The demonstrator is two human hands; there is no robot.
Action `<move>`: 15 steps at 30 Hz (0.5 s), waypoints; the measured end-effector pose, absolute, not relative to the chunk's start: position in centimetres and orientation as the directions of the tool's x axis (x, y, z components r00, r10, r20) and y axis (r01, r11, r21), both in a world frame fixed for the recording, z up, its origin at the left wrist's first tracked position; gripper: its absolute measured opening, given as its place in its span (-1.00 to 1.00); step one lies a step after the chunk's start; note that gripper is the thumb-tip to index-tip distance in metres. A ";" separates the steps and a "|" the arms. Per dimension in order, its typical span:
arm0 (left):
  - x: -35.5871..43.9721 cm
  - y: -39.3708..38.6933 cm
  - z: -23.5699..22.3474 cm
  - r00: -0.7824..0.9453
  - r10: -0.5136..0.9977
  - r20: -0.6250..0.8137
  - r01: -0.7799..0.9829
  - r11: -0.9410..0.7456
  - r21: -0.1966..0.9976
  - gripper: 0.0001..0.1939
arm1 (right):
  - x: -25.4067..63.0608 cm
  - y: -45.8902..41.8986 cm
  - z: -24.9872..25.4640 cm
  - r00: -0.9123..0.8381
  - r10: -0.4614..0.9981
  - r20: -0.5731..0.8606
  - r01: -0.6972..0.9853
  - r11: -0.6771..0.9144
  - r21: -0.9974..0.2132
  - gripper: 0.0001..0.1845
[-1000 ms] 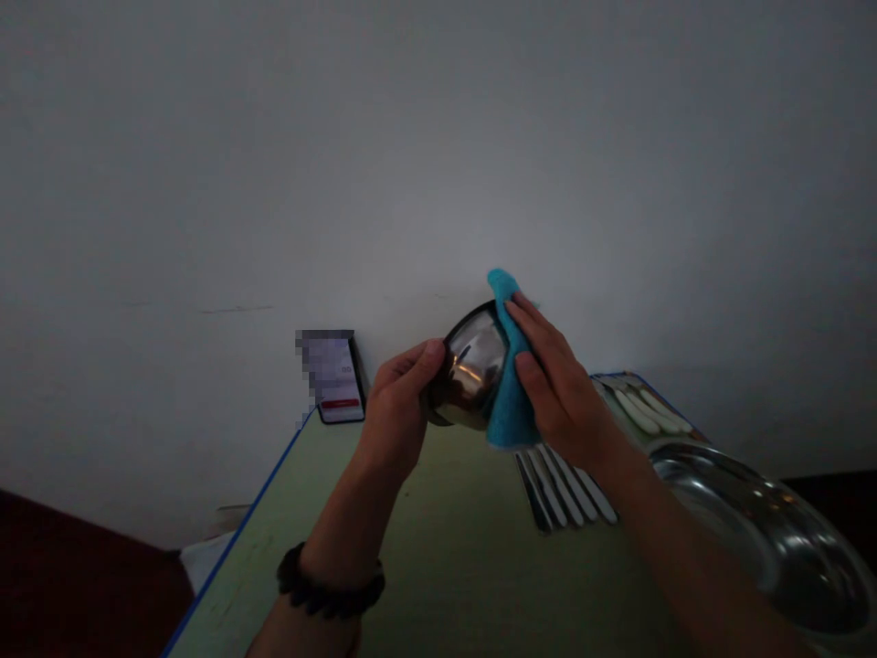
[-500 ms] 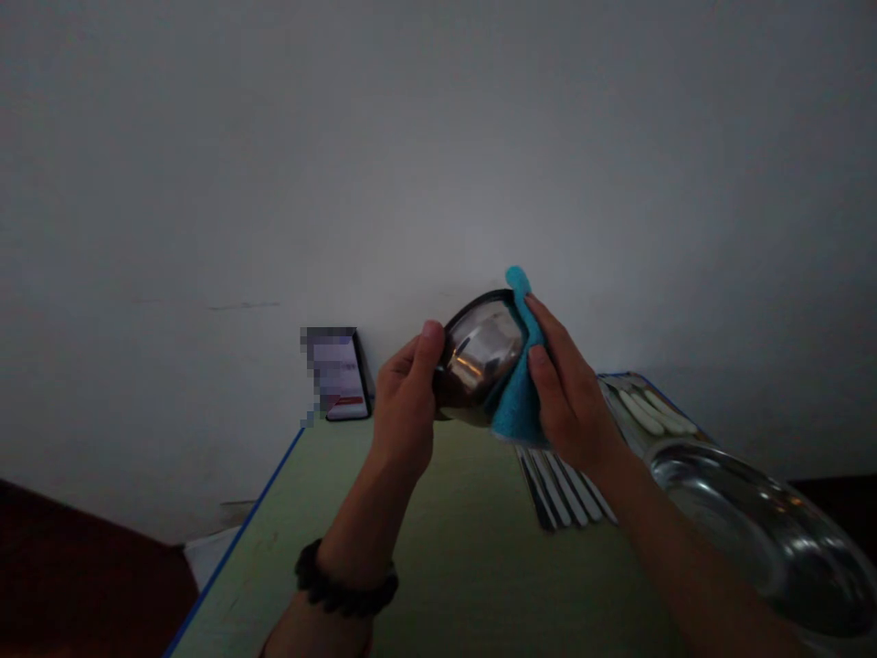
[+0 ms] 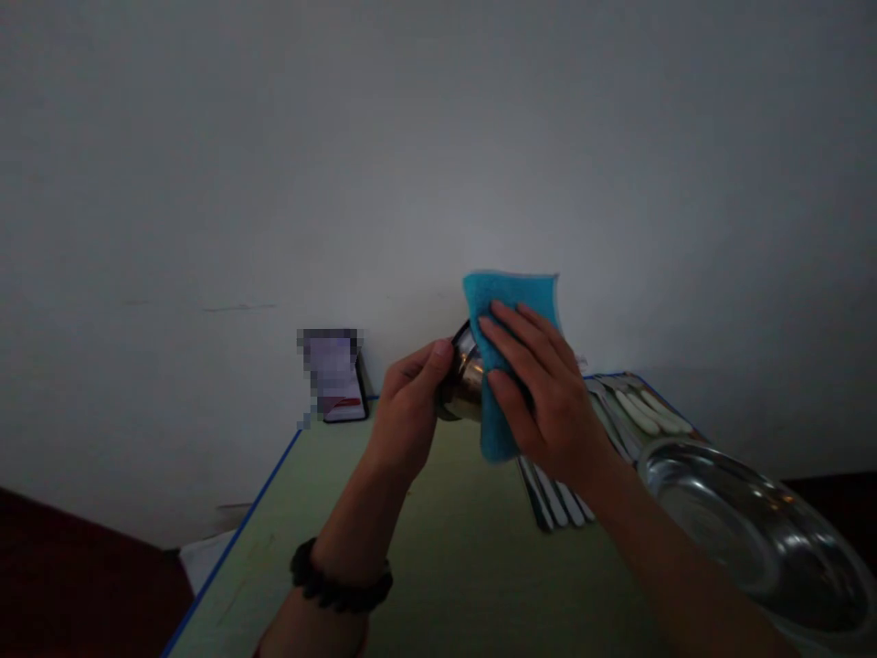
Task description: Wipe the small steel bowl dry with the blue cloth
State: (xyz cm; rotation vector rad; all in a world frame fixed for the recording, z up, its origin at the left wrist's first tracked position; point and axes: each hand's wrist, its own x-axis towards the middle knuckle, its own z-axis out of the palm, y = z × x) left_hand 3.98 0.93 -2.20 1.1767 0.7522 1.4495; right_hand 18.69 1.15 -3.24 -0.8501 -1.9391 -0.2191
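Observation:
A shiny metal bowl (image 3: 466,373) is held up above the table, tilted on its side. My left hand (image 3: 409,402) grips its left edge, thumb on the near side and fingers behind. Over the bowl's right side lies a blue cloth (image 3: 524,291), which covers much of the bowl from view. My right hand (image 3: 548,393) presses the cloth against the bowl, its fingers laid slightly apart across the fabric. A dark beaded bracelet circles my left wrist.
A phone (image 3: 339,379) leans against the wall at the table's back left. Several knives (image 3: 558,498) lie below my right hand. Cutlery with white handles (image 3: 650,411) sits at the back right, behind a large metal basin (image 3: 754,539). The green table (image 3: 445,567) has a blue edge.
My right hand has turned and moved left over the bowl. The cloth, seen nearly edge-on before, now spreads flat across the bowl's outside. My left hand keeps its grip.

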 end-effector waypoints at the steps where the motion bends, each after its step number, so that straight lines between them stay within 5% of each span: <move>1: 4.0 0.9 -2.2 0.057 0.964 0.261 -0.349 -0.226 0.910 -0.78 | 18.9 1.4 -3.3 -0.231 0.487 0.842 0.636 0.731 -0.248 -0.54; 6: 4.5 0.7 -1.9 -0.057 0.953 0.297 -0.381 -0.295 0.876 -0.78 | 19.6 2.4 -3.8 -0.031 0.543 0.839 0.524 0.724 -0.449 -0.57; 10: 4.8 0.6 -1.7 -0.239 0.936 0.258 -0.277 -0.320 0.906 -0.61 | 19.0 1.8 -3.8 -0.123 0.525 0.842 0.523 0.756 -0.394 -0.50; 15: 4.8 0.9 -2.3 -0.137 0.946 0.294 -0.132 -0.311 0.941 -0.60 | 18.2 0.8 -3.5 -0.274 0.486 0.830 0.598 0.762 -0.249 -0.48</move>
